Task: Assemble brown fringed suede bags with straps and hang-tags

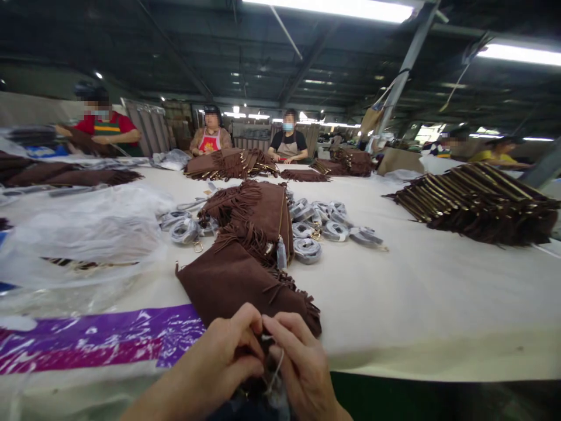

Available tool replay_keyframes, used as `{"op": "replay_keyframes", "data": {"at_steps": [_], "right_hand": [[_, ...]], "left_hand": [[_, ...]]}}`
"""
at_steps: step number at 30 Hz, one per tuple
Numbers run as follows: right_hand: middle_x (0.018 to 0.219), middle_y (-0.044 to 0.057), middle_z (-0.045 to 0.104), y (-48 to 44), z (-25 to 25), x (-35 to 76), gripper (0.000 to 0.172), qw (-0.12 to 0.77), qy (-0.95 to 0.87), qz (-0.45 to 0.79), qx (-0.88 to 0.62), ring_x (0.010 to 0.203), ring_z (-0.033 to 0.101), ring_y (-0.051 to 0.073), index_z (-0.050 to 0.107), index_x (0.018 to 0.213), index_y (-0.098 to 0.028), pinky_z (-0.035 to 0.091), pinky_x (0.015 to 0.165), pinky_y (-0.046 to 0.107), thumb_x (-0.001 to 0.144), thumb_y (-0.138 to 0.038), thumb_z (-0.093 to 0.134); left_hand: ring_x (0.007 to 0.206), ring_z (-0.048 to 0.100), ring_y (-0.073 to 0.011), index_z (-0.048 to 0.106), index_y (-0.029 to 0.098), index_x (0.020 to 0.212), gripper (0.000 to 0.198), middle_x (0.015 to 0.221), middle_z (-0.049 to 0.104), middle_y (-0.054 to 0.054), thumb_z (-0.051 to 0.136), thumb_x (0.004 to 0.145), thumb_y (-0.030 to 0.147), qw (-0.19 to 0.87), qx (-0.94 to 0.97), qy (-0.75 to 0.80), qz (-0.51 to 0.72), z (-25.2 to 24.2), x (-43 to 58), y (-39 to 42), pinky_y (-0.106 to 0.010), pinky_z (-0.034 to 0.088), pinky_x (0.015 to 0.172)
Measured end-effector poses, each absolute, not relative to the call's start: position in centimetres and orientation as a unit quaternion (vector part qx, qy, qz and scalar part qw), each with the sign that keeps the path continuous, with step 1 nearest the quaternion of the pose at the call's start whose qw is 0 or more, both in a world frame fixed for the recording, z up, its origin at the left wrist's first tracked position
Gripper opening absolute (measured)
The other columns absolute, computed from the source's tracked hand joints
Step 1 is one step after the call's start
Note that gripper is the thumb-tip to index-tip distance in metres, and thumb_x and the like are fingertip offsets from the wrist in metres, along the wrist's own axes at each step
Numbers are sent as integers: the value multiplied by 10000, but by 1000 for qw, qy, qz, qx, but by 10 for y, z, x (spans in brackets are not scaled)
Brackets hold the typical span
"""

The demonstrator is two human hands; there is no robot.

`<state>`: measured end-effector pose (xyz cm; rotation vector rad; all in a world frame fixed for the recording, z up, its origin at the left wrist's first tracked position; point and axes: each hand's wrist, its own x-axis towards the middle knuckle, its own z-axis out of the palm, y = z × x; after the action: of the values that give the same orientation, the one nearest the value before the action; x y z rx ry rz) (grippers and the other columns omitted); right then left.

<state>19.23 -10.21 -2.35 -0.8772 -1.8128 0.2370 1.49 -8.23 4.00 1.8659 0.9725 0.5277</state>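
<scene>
At the table's near edge, my left hand (223, 356) and my right hand (300, 362) meet, fingers bent and pinched together. What lies between the fingertips is too small and covered to name. A thin white string (279, 365) loops down by the right fingers. Just beyond both hands lies a brown fringed bag (236, 278), flat, its near end partly hidden by them. Dark brown material shows below, between the palms. More brown fringed bags (263, 210) are stacked behind, with a zipper along one side and a grey wrapped tassel (281, 252).
Wrapped coiled straps (335, 230) lie around the stack. Clear plastic bags (87, 228) and a purple printed plastic sheet (109, 336) cover the left. A pile of zippered brown bags (477, 202) stands right. Several co-workers (289, 140) are across the table (416, 304).
</scene>
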Motion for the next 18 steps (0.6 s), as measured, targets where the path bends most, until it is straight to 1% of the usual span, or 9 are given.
{"op": "replay_keyframes", "data": {"at_steps": [3, 5, 8, 10, 13, 14, 16, 17, 18], "right_hand": [[973, 54, 624, -106, -32, 198, 276, 573, -694, 162, -405, 813, 653, 141, 636, 1148, -259, 543, 669, 201, 976, -159, 445], [913, 44, 644, -110, -39, 204, 243, 548, -706, 191, -407, 762, 651, 138, 647, 1097, -245, 536, 641, 194, 967, -152, 463], [938, 70, 679, -118, -49, 212, 253, 484, -766, 196, -375, 838, 669, 176, 597, 1182, -231, 553, 718, 238, 963, -194, 476], [943, 83, 688, -123, -56, 216, 301, 478, -775, 164, -378, 834, 680, 189, 533, 1261, -221, 562, 720, 252, 976, -278, 455], [1003, 114, 690, -127, -67, 220, 419, 472, -780, 112, -396, 875, 702, 225, 496, 1301, -202, 583, 728, 271, 956, -439, 482], [1057, 135, 683, -128, -71, 220, 491, 456, -790, 95, -398, 916, 703, 249, 493, 1316, -194, 591, 746, 285, 924, -487, 528], [1102, 144, 681, -128, -80, 220, 577, 422, -810, 59, -401, 921, 712, 268, 510, 1326, -205, 602, 732, 276, 859, -524, 619], [1060, 124, 697, -128, -84, 218, 551, 416, -812, 48, -407, 855, 726, 250, 540, 1301, -224, 602, 673, 243, 844, -515, 642], [992, 94, 710, -128, -87, 215, 461, 414, -808, 45, -416, 764, 729, 217, 585, 1241, -248, 588, 593, 202, 848, -483, 644]], "left_hand": [[570, 647, -113, 445, 222, 827, 163, 698, 692, 53, 523, 754, 98, 499, 719, 418, 245, 35, 9, -78, -171, 426, 523], [481, 615, -99, 470, 211, 808, 74, 701, 683, 38, 535, 787, 183, 504, 681, 444, 293, 36, 0, -77, -166, 410, 450], [380, 534, -78, 545, 195, 771, 91, 663, 665, 32, 585, 791, 274, 474, 653, 465, 365, 51, -11, -78, -171, 397, 375], [434, 568, -92, 609, 195, 767, 64, 661, 675, 25, 622, 781, 257, 402, 662, 471, 421, 66, -12, -80, -176, 446, 418], [629, 661, -127, 668, 215, 780, 28, 705, 700, 14, 648, 780, 196, 284, 684, 454, 495, 85, -2, -86, -177, 511, 575], [652, 668, -125, 673, 218, 773, 52, 710, 702, 16, 642, 790, 179, 276, 703, 434, 491, 90, 4, -88, -167, 510, 592], [639, 668, -103, 687, 222, 797, 108, 721, 712, 23, 612, 831, 152, 317, 776, 360, 410, 98, 16, -91, -141, 499, 589], [656, 677, -97, 698, 227, 843, 135, 748, 725, 23, 592, 854, 144, 351, 816, 305, 343, 101, 20, -91, -132, 503, 614], [702, 692, -98, 703, 237, 923, 175, 799, 743, 19, 568, 877, 136, 378, 846, 254, 275, 103, 21, -90, -131, 512, 661]]}}
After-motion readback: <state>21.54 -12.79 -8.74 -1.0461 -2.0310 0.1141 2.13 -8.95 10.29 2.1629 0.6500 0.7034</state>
